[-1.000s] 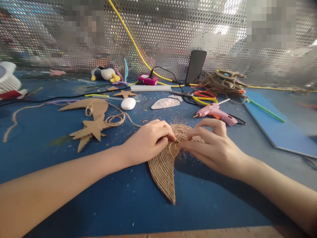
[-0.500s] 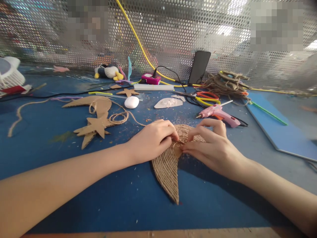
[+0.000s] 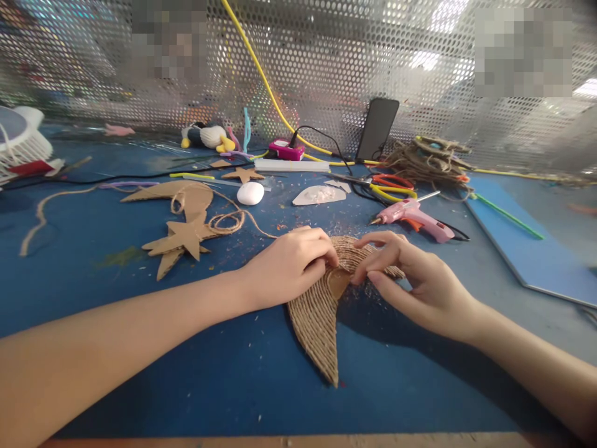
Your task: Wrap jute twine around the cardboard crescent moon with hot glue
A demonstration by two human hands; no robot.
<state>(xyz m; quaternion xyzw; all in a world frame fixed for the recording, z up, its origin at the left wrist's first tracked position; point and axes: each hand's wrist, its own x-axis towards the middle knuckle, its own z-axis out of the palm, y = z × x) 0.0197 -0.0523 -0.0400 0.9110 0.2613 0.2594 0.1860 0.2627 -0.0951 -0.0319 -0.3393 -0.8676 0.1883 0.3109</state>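
- While the left hand [image 3: 286,267] lies on the string-covered moon [image 3: 317,323], I can't tell if it is pinching.
- The right hand [image 3: 433,292] is a bit spread by the moon's inside edge.
- The moon is on the blue table [image 3: 209,373], near the pink glue gun [image 3: 422,221].

The left forearm [image 3: 149,333] slants across the surface's [image 3: 209,398] near edge, left hand [image 3: 293,264] palm down, fingers curled; from the right, the right hand [image 3: 422,286] reaches in, index finger arched apart from the thumb.
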